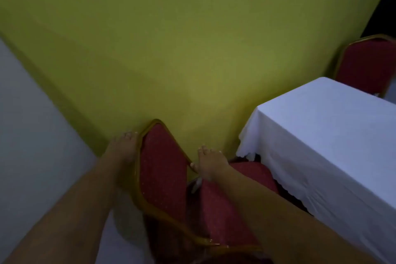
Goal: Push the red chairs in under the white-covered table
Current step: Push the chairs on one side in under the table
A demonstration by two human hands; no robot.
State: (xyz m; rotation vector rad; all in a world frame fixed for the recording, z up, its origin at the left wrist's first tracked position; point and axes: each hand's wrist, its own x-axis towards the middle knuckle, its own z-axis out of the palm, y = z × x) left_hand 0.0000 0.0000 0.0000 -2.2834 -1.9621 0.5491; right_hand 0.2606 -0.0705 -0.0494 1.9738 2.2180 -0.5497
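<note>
Two hands, left hand [124,152] and right hand [211,164], each grip curled around the red chair [162,169] backrest's gold frame at lower centre, with the white-covered table [334,135] lying rightward, nearer the right hand.

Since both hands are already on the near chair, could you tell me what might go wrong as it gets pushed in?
1. The seat of the near red chair sits right at the scalloped hem of the white tablecloth; pushing could snag or drag it.
2. The left hand and right hand grip the gold backrest frame on both sides; uneven force may skew the chair.
</note>
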